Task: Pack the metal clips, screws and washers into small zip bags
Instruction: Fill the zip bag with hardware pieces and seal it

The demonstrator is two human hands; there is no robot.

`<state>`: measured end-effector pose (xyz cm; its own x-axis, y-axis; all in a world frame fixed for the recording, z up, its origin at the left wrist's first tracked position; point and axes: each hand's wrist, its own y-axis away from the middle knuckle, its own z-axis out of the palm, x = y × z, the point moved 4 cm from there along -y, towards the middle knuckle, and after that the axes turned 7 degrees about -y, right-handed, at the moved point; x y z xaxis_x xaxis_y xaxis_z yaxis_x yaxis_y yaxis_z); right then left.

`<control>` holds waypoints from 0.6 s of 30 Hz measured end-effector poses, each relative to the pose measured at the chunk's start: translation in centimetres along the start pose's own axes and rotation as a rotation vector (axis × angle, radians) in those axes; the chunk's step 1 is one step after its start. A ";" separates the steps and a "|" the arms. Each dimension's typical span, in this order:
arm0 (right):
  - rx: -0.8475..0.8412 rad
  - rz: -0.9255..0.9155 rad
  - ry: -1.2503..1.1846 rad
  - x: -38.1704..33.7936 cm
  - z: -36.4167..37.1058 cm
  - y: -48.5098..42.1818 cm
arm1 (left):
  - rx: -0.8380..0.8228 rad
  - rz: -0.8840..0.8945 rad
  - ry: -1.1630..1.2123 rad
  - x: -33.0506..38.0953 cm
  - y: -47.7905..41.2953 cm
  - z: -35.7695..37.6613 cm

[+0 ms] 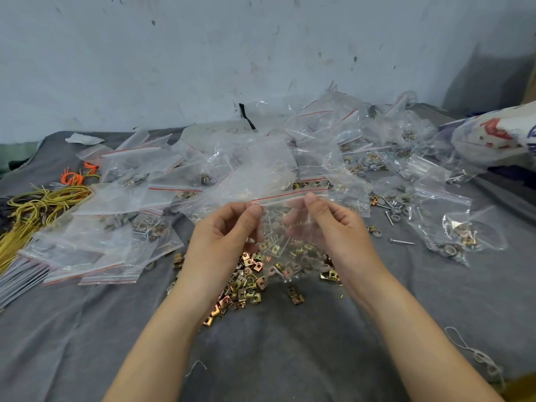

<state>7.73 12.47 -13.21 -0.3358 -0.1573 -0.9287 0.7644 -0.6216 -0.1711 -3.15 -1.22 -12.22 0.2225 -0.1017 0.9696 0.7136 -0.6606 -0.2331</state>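
Note:
I hold a small clear zip bag (285, 224) with a red seal line up above the table. My left hand (223, 236) pinches its top left edge and my right hand (333, 224) pinches the top right edge. Screws, washers and brass-coloured clips show through the plastic in the bag's lower part. A loose pile of metal clips (243, 281) lies on the grey cloth right beneath the bag. Loose screws and washers (396, 216) lie to the right of my right hand.
Many filled and empty zip bags (162, 181) cover the cloth behind and to both sides. Yellow and orange cords (43, 198) lie at the left. A printed sack (493, 137) sits at the right. A grey wall (203, 53) closes the back.

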 end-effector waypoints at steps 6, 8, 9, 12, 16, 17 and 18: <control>-0.004 -0.030 0.046 0.3 -0.1 -0.1 | 0.004 -0.002 -0.002 0.2 0.1 0.4; -0.009 -0.034 0.052 0.4 -0.1 -0.2 | 0.005 0.005 -0.010 0.2 0.1 0.4; -0.012 -0.035 0.061 0.5 -0.2 -0.3 | 0.003 0.008 -0.014 0.2 0.1 0.4; -0.020 -0.034 0.081 0.6 -0.2 -0.3 | 0.007 0.008 -0.013 0.3 0.1 0.3; -0.025 -0.033 0.079 0.4 -0.2 -0.2 | 0.014 0.019 -0.053 0.3 0.1 0.3; -0.027 -0.033 0.078 0.3 -0.2 -0.2 | 0.012 0.026 -0.076 0.4 0.2 0.4; -0.029 -0.031 0.077 0.3 -0.2 -0.1 | 0.007 0.033 -0.093 0.4 0.2 0.6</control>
<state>7.62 12.63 -13.49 -0.3175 -0.0782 -0.9450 0.7703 -0.6024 -0.2090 -2.51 -0.98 -11.89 0.3064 -0.0541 0.9504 0.7091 -0.6531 -0.2658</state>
